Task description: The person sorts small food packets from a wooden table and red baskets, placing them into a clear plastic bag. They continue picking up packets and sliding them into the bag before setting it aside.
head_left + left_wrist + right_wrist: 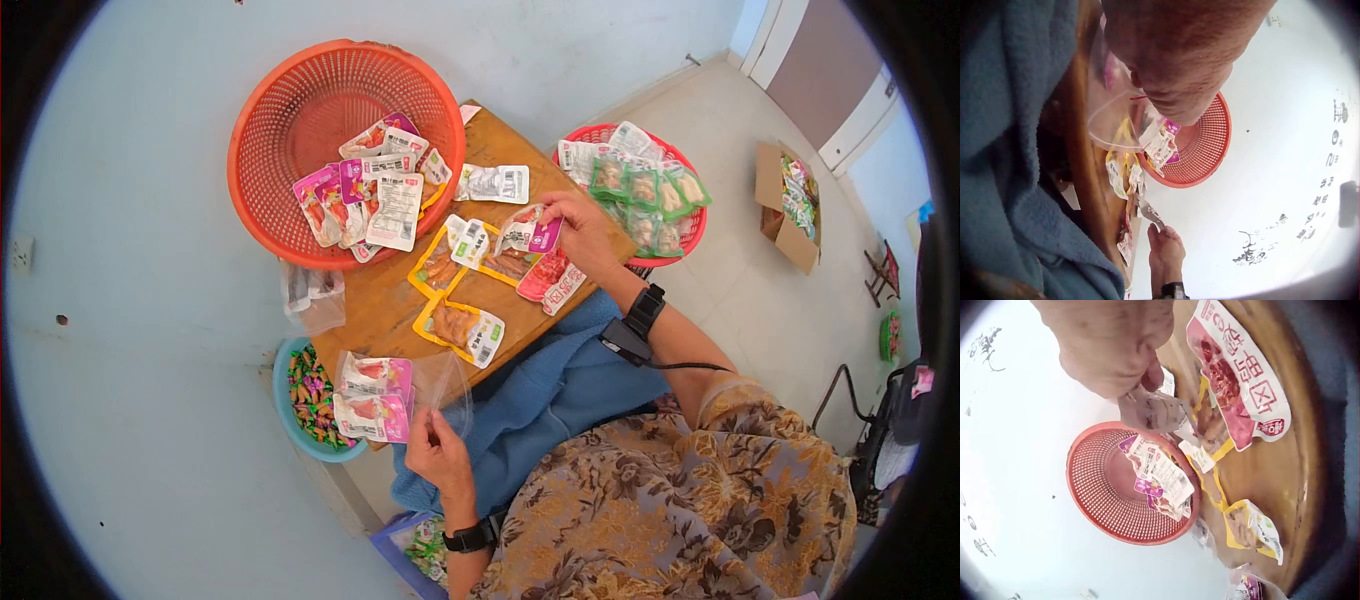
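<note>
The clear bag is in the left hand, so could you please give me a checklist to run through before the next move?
1. Left hand grips the clear bag: ok.
2. Bag mouth wide enough for another item: cannot tell.
3. Two pink-and-white packets inside the bag: ok, they appear to show through the plastic.
4. Right hand holds a packet: ok, pinched at its edge.
5. That packet in the bag: not ok, it is held apart over the table.
6. More packets in the orange basket: ok.

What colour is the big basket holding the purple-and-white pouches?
The basket is orange-red; it shows best in the head view.
</note>
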`<state>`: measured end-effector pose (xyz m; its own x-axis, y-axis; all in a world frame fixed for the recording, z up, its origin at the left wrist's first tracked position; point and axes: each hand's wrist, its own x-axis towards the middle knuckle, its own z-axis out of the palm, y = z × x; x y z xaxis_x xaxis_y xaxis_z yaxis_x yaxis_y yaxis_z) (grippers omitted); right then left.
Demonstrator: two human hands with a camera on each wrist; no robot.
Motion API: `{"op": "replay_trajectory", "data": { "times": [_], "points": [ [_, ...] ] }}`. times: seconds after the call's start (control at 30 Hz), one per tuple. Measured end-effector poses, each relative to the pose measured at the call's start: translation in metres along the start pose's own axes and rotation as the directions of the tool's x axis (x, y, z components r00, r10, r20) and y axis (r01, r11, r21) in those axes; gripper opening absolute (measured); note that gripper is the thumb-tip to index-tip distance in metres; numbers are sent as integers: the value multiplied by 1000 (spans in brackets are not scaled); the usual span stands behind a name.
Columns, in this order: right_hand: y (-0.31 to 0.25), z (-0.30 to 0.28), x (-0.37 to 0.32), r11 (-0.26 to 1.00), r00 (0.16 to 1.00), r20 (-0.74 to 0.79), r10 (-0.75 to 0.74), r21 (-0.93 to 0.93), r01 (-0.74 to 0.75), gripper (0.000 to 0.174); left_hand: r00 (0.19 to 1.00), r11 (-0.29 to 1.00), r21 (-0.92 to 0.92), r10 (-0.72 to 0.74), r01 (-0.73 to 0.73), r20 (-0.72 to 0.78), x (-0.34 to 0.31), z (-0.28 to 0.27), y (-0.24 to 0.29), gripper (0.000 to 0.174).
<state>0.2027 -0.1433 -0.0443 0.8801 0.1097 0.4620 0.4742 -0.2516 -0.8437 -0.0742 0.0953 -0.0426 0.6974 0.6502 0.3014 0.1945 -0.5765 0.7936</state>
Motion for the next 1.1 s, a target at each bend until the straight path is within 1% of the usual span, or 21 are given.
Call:
{"op": "replay_trajectory", "data": {
  "times": [0.07,0.13,0.17,0.23,0.27,0.33,0.37,0.43,0.57,0.6,0.63,0.67,0.73,0.77,0.83,0.87,0.93,0.97,1.03,1.07,1.1],
  "points": [
    [15,-2,-13,999,999,-20,38,-10,-38,24,1000,1000,5,17,-17,-3,-1,0,-2,14],
    [21,-3,-20,977,977,-35,211,39,-209,29,1000,1000,-9,20,-20,-21,-1,2,-3,14],
    [23,-6,-24,977,977,-36,211,37,-210,29,1000,1000,-10,19,-19,-20,0,1,-1,14],
    [3,-13,-25,880,890,106,443,137,-454,30,1000,999,31,28,-27,-15,1,-1,5,14],
    [0,-13,-26,880,890,105,444,134,-455,30,1000,999,29,26,-26,-13,0,0,3,14],
    [-4,-13,-27,778,836,121,535,315,-544,29,1000,1000,29,11,-11,-8,-1,1,-3,15],
    [-6,-14,-25,779,837,121,534,315,-542,29,1000,1000,27,12,-12,-9,-1,2,-3,15],
    [-7,-16,-21,532,705,235,669,511,-675,29,999,999,12,37,-37,-30,-1,2,-3,15],
    [-6,-12,-22,474,714,240,658,604,-641,36,1000,1000,12,18,-18,-18,-2,0,-3,15],
    [-7,-10,-21,603,718,163,676,437,-667,37,1000,1000,18,12,-12,-10,-2,0,-4,15],
    [-9,-7,-20,695,729,83,679,246,-675,39,1000,1000,25,7,-7,-2,-2,0,-4,15],
    [-6,-3,-20,695,729,82,679,246,-675,39,1000,1000,24,7,-7,-1,-2,0,-3,15],
    [1,7,-20,713,717,-134,684,329,-619,32,1000,999,30,18,-17,-11,-1,1,-2,16],
    [4,7,-20,712,717,-127,685,327,-622,32,1000,999,33,13,-12,-15,-1,0,-2,16],
    [8,4,-14,423,610,184,771,568,-706,33,999,1000,0,-1,1,-39,0,2,-1,15],
    [9,3,-11,415,605,213,767,554,-722,33,998,1000,14,-21,22,-59,2,3,1,15],
    [6,-1,-9,279,668,436,603,669,-689,31,1000,1000,19,-10,10,-29,4,0,6,13],
    [5,-1,-11,267,652,473,593,648,-713,31,998,999,37,-36,38,-57,4,-2,3,13],
    [-1,-5,-9,460,710,327,623,581,-672,33,999,999,-9,-37,37,-36,3,1,1,13],
    [-8,-7,-9,461,705,352,616,565,-684,33,997,996,-43,-76,75,-27,3,1,3,12],
    [-23,-10,-10,509,734,339,589,549,-662,35,995,995,-45,-92,90,-46,4,0,4,12]
  ]
}}
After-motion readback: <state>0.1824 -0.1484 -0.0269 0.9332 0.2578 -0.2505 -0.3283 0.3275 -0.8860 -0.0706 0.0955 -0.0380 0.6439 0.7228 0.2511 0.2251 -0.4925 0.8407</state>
